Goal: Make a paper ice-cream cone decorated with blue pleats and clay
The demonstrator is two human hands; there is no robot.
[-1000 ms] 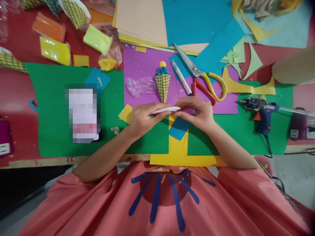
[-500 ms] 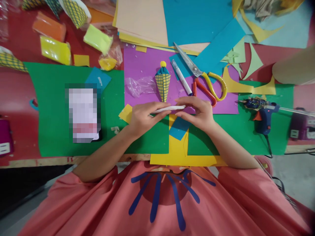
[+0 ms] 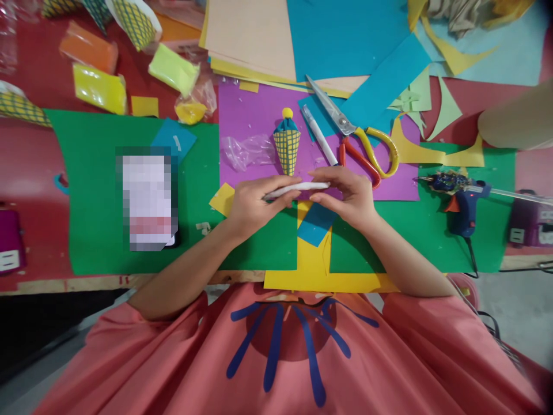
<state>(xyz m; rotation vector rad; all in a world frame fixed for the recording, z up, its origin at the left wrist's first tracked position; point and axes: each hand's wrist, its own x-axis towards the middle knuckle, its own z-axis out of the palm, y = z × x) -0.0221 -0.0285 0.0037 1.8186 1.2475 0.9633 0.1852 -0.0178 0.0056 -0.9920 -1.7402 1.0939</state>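
Observation:
My left hand [image 3: 253, 204] pinches a thin, slightly bent white piece [image 3: 298, 188] between thumb and fingers. It appears nearly edge-on, so its full shape and material do not show. Around its right end curl the fingers and thumb of my right hand [image 3: 348, 193]. Just beyond my hands, a small cone of yellow-and-green checked fabric [image 3: 287, 147] with a blue gathered top and a yellow ball lies on the purple sheet [image 3: 250, 115]. To its right are a white pen [image 3: 320, 137] and scissors [image 3: 343, 124] with red and yellow handles.
A phone [image 3: 149, 199] with a blurred screen lies left on the green sheet [image 3: 99, 262]. At right rests a blue glue gun [image 3: 464, 210] with its cord. Wrapped clay packs [image 3: 99, 87], coloured sheets [image 3: 334, 37] and paper scraps [image 3: 444, 109] spread along the back.
The white piece has shifted slightly right and up, with its right end deeper between the right hand's fingers and thumb. Both hands remain in nearly the same place.

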